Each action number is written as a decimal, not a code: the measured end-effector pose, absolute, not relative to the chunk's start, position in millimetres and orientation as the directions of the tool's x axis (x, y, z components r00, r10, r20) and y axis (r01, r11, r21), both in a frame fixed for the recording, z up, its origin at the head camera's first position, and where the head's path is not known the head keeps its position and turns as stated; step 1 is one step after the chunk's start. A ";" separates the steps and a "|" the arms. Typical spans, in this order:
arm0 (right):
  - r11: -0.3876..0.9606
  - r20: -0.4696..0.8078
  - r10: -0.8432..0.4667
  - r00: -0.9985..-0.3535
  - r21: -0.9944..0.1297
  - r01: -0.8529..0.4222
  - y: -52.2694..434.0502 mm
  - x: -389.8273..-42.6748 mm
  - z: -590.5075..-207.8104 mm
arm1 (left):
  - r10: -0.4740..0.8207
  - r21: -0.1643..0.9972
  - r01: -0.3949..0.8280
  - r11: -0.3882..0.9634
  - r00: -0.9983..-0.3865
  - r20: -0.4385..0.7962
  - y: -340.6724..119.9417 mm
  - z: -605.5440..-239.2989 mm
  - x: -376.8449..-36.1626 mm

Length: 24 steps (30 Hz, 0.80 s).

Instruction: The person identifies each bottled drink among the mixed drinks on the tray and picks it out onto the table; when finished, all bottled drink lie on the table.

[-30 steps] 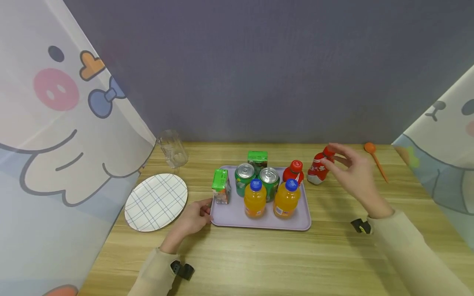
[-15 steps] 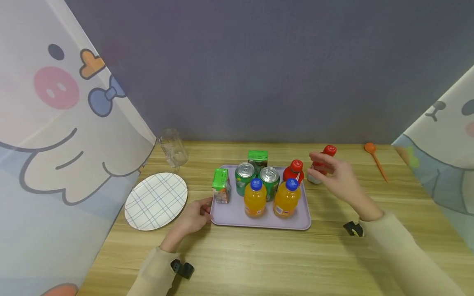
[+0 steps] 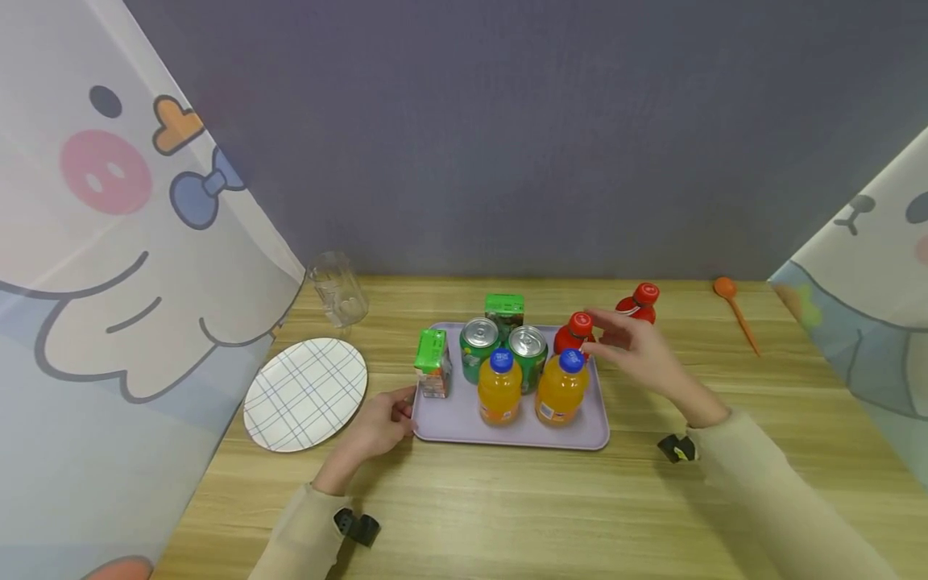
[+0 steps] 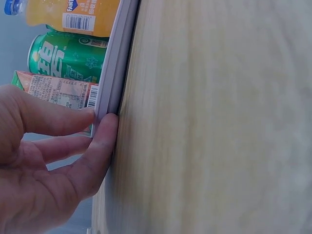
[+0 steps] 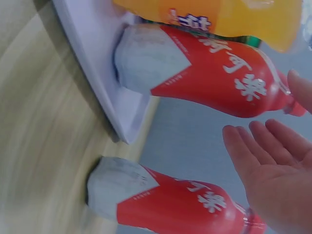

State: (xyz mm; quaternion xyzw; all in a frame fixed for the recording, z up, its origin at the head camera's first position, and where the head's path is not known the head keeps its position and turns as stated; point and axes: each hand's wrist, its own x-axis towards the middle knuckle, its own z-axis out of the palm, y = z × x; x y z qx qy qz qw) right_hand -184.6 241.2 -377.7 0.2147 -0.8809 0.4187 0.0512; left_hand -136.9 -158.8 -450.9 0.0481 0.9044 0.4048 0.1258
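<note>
A lavender tray [image 3: 464, 427] holds two orange juice bottles [image 3: 499, 387], two green cans [image 3: 478, 342], two green cartons [image 3: 432, 364] and a red bottle [image 3: 575, 334]. My left hand [image 3: 395, 419] pinches the tray's front left corner, with the thumb on the rim [image 4: 117, 58] and a finger [image 4: 105, 139] under its edge. My right hand [image 3: 602, 340] hovers with straight fingers [image 5: 253, 146] just right of the tray's red bottle [image 5: 209, 78], without touching it. A second red bottle [image 3: 640, 300] stands on the table behind that hand, also seen in the right wrist view [image 5: 165, 204].
A checked plate [image 3: 304, 393] lies left of the tray, with an empty glass [image 3: 337, 294] behind it. An orange spoon [image 3: 735, 310] rests at the far right. Printed curtains hang on both sides, and a grey wall closes the back.
My right hand let go of the red bottle on the table and moved left, toward the red bottle on the tray. The left hand stayed at the tray corner.
</note>
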 end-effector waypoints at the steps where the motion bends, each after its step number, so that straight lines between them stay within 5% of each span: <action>1: 0.556 0.259 -0.336 -0.906 -0.721 -0.413 241.0 -185.4 -379.5 | 0.188 0.743 -0.014 0.669 -0.964 -0.188 -158.9 -450.8 -136.8; 24: 0.519 0.223 -0.305 -0.926 -0.776 -0.358 232.2 -185.5 -397.1 | 0.184 0.721 -0.022 0.692 -0.961 -0.206 -159.0 -450.0 -136.5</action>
